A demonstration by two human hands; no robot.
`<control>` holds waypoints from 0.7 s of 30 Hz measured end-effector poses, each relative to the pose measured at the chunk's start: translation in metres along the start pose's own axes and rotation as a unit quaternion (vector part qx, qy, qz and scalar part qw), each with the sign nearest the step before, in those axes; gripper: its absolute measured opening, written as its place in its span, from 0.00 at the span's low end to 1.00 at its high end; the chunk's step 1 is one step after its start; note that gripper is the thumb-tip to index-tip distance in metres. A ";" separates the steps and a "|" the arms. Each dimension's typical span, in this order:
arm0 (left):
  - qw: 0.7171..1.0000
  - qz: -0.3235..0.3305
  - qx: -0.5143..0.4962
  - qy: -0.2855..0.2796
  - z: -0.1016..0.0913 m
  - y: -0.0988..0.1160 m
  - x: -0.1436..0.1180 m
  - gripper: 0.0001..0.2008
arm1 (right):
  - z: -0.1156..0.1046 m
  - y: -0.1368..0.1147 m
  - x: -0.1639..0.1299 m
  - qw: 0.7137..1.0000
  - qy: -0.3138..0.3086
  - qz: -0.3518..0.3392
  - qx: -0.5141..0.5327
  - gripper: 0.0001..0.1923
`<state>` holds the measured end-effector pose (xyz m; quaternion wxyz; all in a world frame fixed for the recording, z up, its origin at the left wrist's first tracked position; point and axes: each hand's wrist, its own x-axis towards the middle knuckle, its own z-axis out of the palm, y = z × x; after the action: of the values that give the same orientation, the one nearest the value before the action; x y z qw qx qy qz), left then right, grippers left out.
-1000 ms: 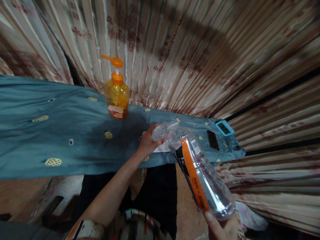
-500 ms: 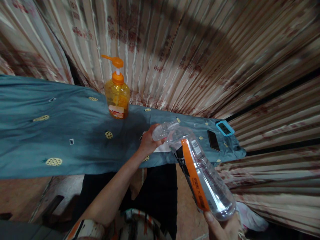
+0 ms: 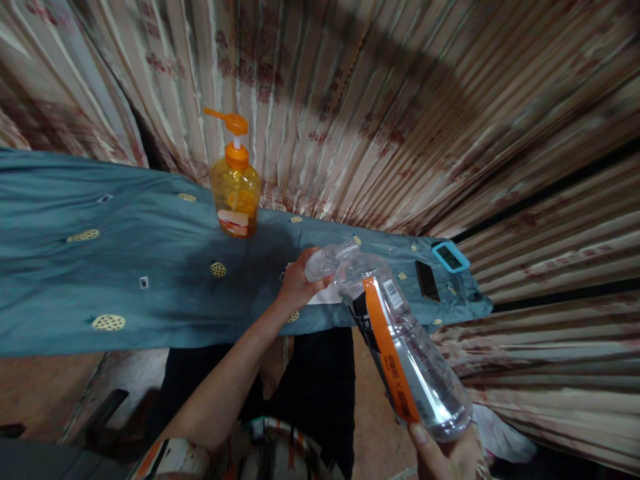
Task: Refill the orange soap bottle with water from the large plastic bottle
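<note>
Clearly the right hand (image 3: 447, 453) clasps the bottle (image 3: 400, 340) base; left hand (image 3: 299, 283) pinches its neck; thin plastic, light, slippery.

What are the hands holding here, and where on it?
A clear plastic bottle, tilted: the right hand holds its base, and the left hand has its grip at the neck end.

left hand (image 3: 296, 285) outstretched, right hand (image 3: 447, 455) gripping
</note>
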<state>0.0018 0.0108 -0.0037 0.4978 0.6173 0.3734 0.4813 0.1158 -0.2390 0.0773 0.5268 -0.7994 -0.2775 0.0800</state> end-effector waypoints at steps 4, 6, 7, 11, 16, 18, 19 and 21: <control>1.000 -0.002 -0.009 0.001 0.001 0.000 0.000 0.27 | 0.000 0.003 0.001 0.999 0.001 0.013 0.036 0.52; 1.000 0.000 -0.009 0.003 0.001 -0.001 0.000 0.27 | -0.001 0.003 0.001 0.999 -0.003 0.012 0.030 0.52; 1.000 0.001 -0.010 0.003 0.001 -0.001 0.000 0.27 | -0.001 0.002 0.001 1.000 -0.005 0.008 0.020 0.52; 1.000 0.000 -0.002 0.009 0.001 -0.001 0.000 0.27 | -0.002 -0.003 0.000 1.000 -0.005 0.004 -0.006 0.59; 1.000 0.006 -0.001 0.007 0.001 -0.001 0.000 0.27 | -0.001 -0.002 0.001 1.000 -0.010 -0.014 -0.003 0.56; 1.000 0.010 -0.004 0.006 0.000 -0.001 0.000 0.27 | -0.002 -0.001 0.001 1.000 -0.012 -0.020 -0.009 0.55; 1.000 0.010 -0.007 0.005 0.000 -0.001 0.000 0.27 | -0.002 -0.001 0.001 1.000 -0.013 -0.018 -0.009 0.55; 1.000 0.010 -0.011 0.002 0.000 -0.001 0.000 0.28 | -0.002 -0.001 0.001 1.000 -0.015 -0.007 -0.007 0.54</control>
<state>0.0017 0.0113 -0.0047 0.4989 0.6147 0.3630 0.4914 0.1177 -0.2401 0.0792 0.5173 -0.8001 -0.2912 0.0860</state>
